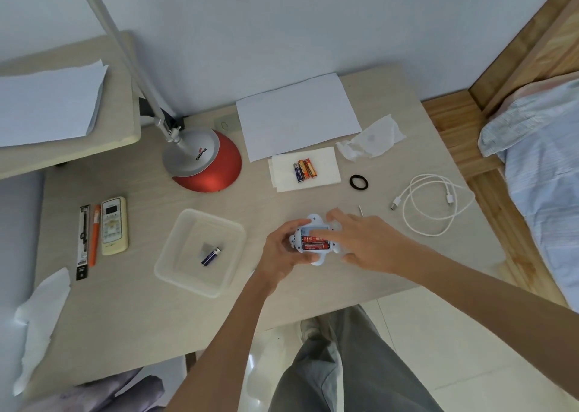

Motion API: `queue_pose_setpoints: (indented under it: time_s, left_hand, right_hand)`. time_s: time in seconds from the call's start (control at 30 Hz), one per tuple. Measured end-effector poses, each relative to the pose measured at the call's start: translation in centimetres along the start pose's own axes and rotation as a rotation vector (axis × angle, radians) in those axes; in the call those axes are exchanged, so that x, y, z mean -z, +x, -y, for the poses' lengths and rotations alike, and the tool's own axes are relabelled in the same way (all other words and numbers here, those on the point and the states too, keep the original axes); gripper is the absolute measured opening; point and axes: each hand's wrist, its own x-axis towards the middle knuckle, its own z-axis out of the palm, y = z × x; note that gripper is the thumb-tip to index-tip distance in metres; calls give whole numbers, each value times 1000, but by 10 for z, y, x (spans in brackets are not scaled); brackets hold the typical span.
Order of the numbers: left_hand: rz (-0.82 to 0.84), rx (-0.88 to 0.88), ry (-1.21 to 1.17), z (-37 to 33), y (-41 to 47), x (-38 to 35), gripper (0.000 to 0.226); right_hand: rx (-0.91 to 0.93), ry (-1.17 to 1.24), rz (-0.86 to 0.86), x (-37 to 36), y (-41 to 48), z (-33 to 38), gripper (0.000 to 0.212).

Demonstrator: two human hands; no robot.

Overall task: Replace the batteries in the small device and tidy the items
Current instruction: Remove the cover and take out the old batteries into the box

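Head view of the tabletop (pixel 131 311). The device (pixel 313 241), pale blue with its battery bay facing up, is held just above the tabletop near the middle of the near edge; two red batteries (pixel 315 243) lie side by side in the bay, long axes running left to right, parallel to that edge. The left hand (pixel 282 248) grips the device's left end, fingers curled round it; the right hand (pixel 366 241) lies over its right end, fingers spread, one fingertip pressing on the far battery. To the left, the clear tray (pixel 175 255) holds one blue battery (pixel 211 256), its axis slanting toward the far right corner, beside a small grey piece. Toward the far edge, three spare batteries (pixel 304 169) lie together on a napkin (pixel 326 167), long axes pointing roughly at the far edge. A white cable (pixel 435 204) is coiled near the right edge.
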Motion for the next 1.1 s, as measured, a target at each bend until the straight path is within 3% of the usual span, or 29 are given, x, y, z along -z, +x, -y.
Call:
queue_pose_setpoints:
  time_s: [0.2, 0.63, 0.83, 1.0, 1.1]
  left_hand:
    - [7, -11, -8, 1, 2, 1, 76]
    - [38, 20, 10, -2, 3, 0, 82]
    - [41, 20, 22, -4, 3, 0, 80]
    - [31, 32, -9, -4, 1, 0, 79]
    - [59, 45, -11, -7, -1, -1, 80]
  right_hand:
    - [184, -143, -17, 6, 20, -5, 80]
    - [266, -235, 134, 11, 43, -8, 72]
    - [301, -194, 28, 1, 33, -13, 72]
    - [148, -82, -13, -9, 18, -17, 65]
    - [-22, 178, -90, -13, 8, -10, 62]
